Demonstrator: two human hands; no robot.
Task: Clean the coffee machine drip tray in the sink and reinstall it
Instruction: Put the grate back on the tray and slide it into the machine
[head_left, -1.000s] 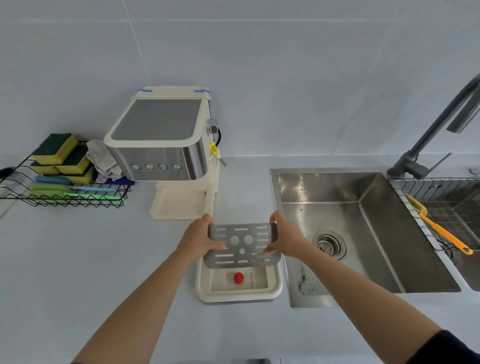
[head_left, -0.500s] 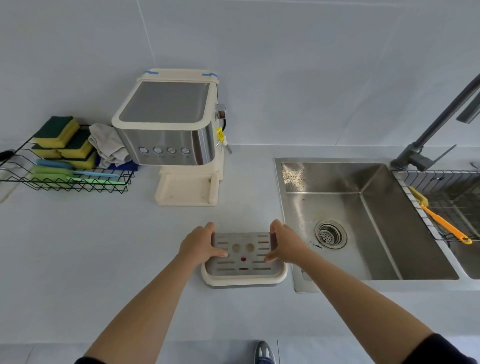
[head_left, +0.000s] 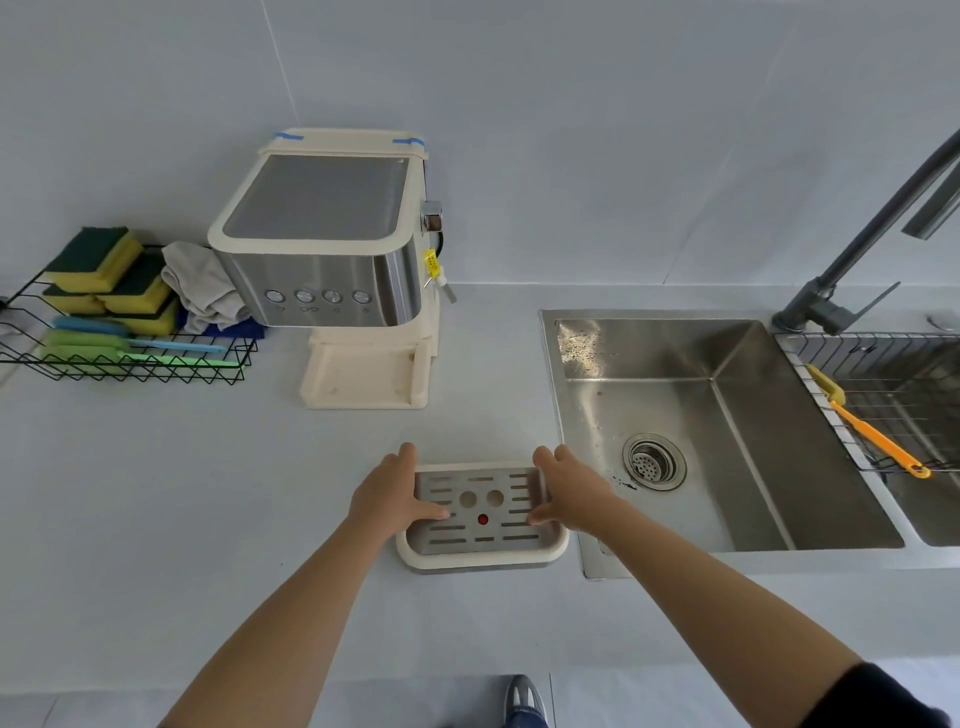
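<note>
On the pale counter (head_left: 156, 493) by the sink (head_left: 727, 441), both hands' grip clasps the drip tray (head_left: 480, 553).

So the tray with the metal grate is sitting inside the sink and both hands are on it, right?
Not quite. The head view shows the drip tray with its metal grate sitting on the counter, left of the sink. The left hand and right hand are on it.

drip tray (head_left: 557, 546) cream; grate (head_left: 480, 540) silver, slotted; sponges (head_left: 98, 265) yellow-green; brush (head_left: 878, 441) orange
</note>
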